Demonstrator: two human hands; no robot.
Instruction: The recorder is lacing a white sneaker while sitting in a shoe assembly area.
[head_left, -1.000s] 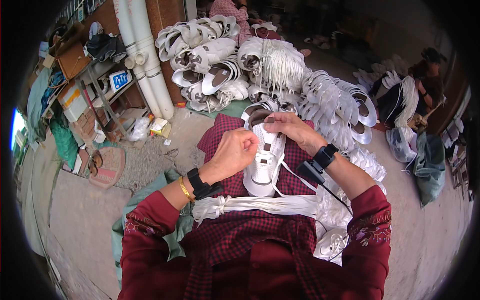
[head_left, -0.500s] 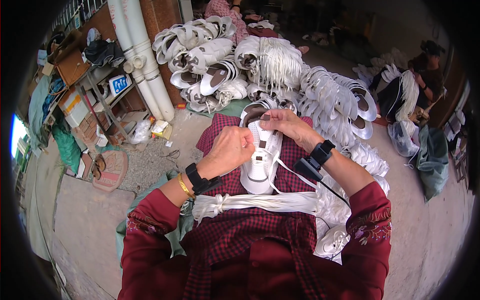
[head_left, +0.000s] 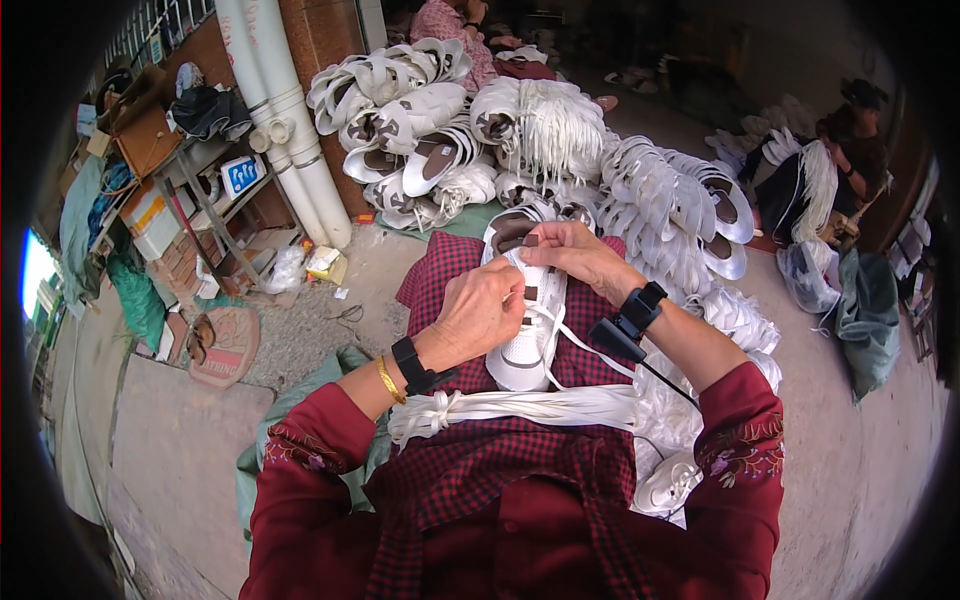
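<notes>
**Left hand in over the throat; right hand barely shifted at the tongue**

Clock read from the shoe in the lap, toe at 6. Largest first.

Heap of white shoe uppers (head_left: pixel 420 108) at 11 o'clock, nested in stacks. Fanned row of uppers (head_left: pixel 668 190) at 1 to 2. Checked apron (head_left: pixel 500 462) spread over the lap.

Bundle of white laces (head_left: pixel 535 407), knotted toward its left end, lies across at 6, close by the toe.

White lace-up shoe (head_left: pixel 520 368) rests on the apron cloth, collar at 12, tongue side up.

Change over the last half-second: left hand (head_left: pixel 482 305), at 9, has come in from the shoe's edge; fingers now cover part of the throat. They are bunched, narrow; cannot tell whether they have lace between them. Right hand (head_left: pixel 580 258), at 1, nearly where it was, thumb and fingertips pinching the shoe's top at the tongue.

My reading: work is centred on the upper throat, right hand steadying. Loose lace (head_left: pixel 597 360) trails slack to 4, so that length seems not in use.

Smallest: brown tab (head_left: pixel 531 240) at 12, by the right fingertips.
</notes>
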